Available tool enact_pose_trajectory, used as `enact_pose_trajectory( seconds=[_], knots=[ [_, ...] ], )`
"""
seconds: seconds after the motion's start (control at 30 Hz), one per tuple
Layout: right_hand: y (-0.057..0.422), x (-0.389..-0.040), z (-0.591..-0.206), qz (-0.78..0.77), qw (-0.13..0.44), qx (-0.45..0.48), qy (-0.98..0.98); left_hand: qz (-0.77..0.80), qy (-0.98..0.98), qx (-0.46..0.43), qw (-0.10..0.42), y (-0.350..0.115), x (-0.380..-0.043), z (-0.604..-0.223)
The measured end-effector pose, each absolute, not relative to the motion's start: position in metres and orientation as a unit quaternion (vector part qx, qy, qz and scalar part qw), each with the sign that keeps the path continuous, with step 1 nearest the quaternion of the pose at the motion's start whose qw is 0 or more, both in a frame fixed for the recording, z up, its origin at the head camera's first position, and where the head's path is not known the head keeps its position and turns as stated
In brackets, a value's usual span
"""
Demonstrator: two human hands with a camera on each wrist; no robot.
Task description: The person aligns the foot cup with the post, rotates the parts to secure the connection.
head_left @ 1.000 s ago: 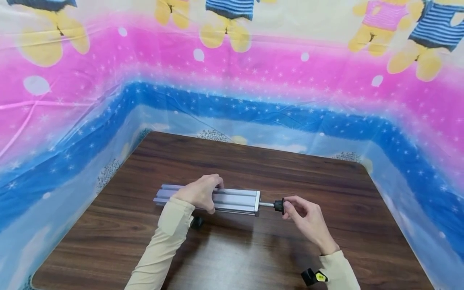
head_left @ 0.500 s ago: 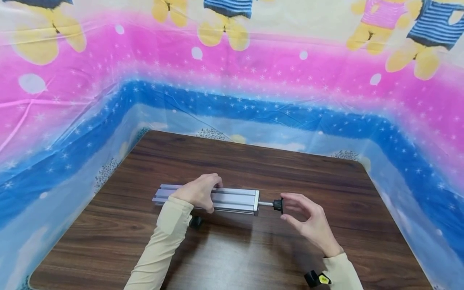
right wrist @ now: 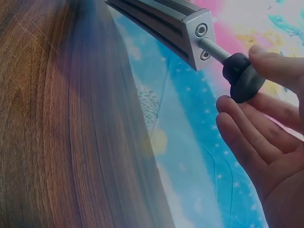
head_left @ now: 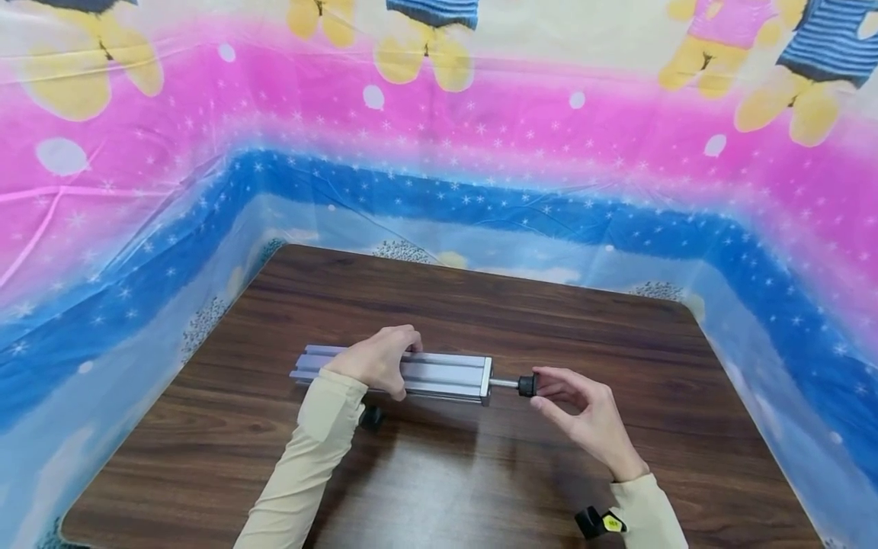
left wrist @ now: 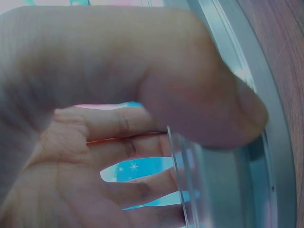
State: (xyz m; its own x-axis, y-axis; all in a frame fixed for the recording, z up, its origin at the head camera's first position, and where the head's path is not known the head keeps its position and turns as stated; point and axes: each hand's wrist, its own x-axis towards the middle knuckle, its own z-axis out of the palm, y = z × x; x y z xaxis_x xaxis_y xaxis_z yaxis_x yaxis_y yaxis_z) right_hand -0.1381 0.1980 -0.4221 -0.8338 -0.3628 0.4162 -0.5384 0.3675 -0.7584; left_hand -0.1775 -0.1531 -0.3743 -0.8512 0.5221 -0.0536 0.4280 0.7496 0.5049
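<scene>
A silver aluminium profile [head_left: 449, 375] lies crosswise over the middle of the table, its end plate [right wrist: 194, 50] facing right with two bolts in it. From that plate a threaded rod [right wrist: 216, 51] sticks out and ends in a black levelling foot [head_left: 527, 385]. My left hand [head_left: 377, 361] grips the profile near its middle, thumb on the near side and fingers over the far side. In the left wrist view the thumb [left wrist: 190, 80] crosses the profile. At the foot's rim, my right hand [head_left: 583, 412] pinches it between thumb [right wrist: 273, 64] and fingertips.
The wooden table [head_left: 240, 457] has rounded corners. Patterned cloth [head_left: 439, 202] in blue and pink hangs around its back and sides. A black wrist camera [head_left: 590, 522] shows by the right sleeve, another black piece [head_left: 371, 418] by the left.
The right thumb and fingers spread apart at the black foot and shifted around its rim, then drew slightly closer together. The left hand and the profile stay in place.
</scene>
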Motion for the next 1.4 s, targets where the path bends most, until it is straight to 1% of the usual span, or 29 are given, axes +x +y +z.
enact_pose_trajectory(
  seconds=[0.1, 0.43, 0.57, 0.63, 0.9, 1.1, 1.4],
  knots=[
    [0.1973, -0.1391, -0.4236, 0.48, 0.089, 0.254, -0.835, 0.242, 0.931, 0.253, 0.1, -0.1531, -0.1775, -0.374],
    [0.1931, -0.1406, -0.4209, 0.473, 0.053, 0.208, -0.854, 0.237, 0.933, 0.252, 0.102, -0.1544, -0.1772, -0.3738],
    [0.1929, -0.1412, -0.4207, 0.476, 0.044, 0.207, -0.853, 0.242, 0.933, 0.246, 0.104, -0.155, -0.1778, -0.3742],
    [0.194, -0.1409, -0.4218, 0.479, 0.05, 0.221, -0.848, 0.241, 0.933, 0.245, 0.104, -0.1549, -0.1778, -0.3735],
    [0.197, -0.1406, -0.4234, 0.475, 0.103, 0.31, -0.817, 0.243, 0.932, 0.248, 0.103, -0.1554, -0.18, -0.3713],
    [0.1949, -0.1424, -0.4243, 0.47, 0.13, 0.332, -0.807, 0.244, 0.932, 0.247, 0.102, -0.1559, -0.1803, -0.3738],
    [0.1951, -0.1418, -0.4215, 0.49, 0.111, 0.318, -0.804, 0.247, 0.932, 0.249, 0.095, -0.1554, -0.1775, -0.3717]
  ],
)
